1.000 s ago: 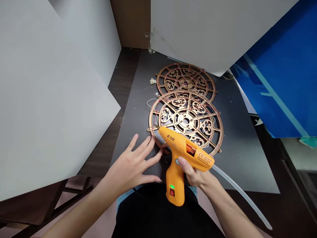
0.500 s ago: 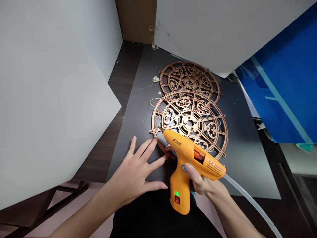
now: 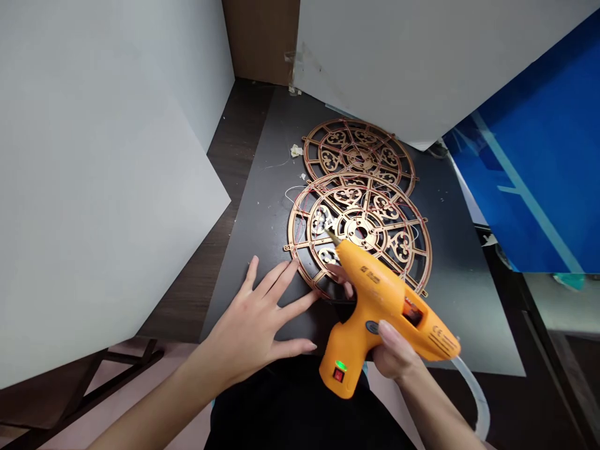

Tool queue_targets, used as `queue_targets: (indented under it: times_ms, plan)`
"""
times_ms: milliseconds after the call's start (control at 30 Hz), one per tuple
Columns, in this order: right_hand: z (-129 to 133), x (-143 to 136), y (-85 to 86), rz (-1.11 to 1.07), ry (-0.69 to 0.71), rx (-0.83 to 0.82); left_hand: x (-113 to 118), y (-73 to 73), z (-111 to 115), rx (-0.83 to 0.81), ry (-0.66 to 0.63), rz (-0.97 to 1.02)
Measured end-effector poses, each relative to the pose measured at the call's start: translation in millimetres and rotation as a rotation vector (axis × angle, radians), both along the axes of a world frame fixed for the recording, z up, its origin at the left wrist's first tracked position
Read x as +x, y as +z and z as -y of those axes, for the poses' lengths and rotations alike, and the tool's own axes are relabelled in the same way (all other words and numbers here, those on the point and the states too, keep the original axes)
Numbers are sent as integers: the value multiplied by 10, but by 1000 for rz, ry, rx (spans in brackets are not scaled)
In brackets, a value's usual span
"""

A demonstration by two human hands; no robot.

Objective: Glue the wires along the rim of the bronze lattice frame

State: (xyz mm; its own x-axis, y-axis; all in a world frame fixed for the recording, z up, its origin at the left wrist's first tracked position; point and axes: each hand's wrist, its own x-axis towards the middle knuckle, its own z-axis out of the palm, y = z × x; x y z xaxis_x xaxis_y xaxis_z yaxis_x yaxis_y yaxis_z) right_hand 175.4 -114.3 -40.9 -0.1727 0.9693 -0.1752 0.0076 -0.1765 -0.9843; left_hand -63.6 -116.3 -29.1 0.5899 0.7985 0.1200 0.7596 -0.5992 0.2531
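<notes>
My right hand [image 3: 396,350] is wrapped round the handle of an orange glue gun [image 3: 379,281], its green light lit. A clear glue stick [image 3: 475,394] curves out of the gun's back end. The metal nozzle points up and left, over the inner part of the nearer openwork wooden disc [image 3: 427,250]. Red and white thin wires run across that disc. My left hand [image 3: 255,319] lies with fingers spread, fingertips at the disc's near left rim. A second similar disc [image 3: 412,164] lies behind, partly covered by the nearer one.
Beneath the discs is a dark grey board [image 3: 248,212] on a dark wooden table [image 3: 182,275]. White panels [image 3: 117,156] stand on the left and at the back. A blue sheet with tape [image 3: 539,156] rises on the right. A small whitish scrap [image 3: 295,150] lies beside the far disc.
The glue gun has moved right in my right hand, its nozzle leaving the disc's left rim for a spot nearer the centre. My left hand and both discs stay in place.
</notes>
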Motion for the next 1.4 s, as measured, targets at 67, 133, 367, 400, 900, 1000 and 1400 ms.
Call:
queue_targets:
  times_ms: [67, 133, 367, 400, 900, 1000, 1400]
  plan:
    - [20, -40, 144, -128, -77, 81, 3, -6, -2, 3, -1, -8]
    - [7, -67, 333, -284, -113, 79, 7, -13, -5, 5, 2, -19]
    - [-22, 97, 646, -263, 34, -372, 2, -22, -2, 30, -10, -37]
    - [-6, 127, 633, -248, 55, -416, 1, -22, 0, 32, -10, -37]
    - [16, 135, 641, -102, 29, -592, 3, -40, 0, 16, 0, 36]
    - [7, 129, 656, -104, 17, -621, 3, -30, 2, 4, 6, 44]
    - [-39, 139, 736, -11, 54, -695, 12, -38, -3, 2, -3, 38]
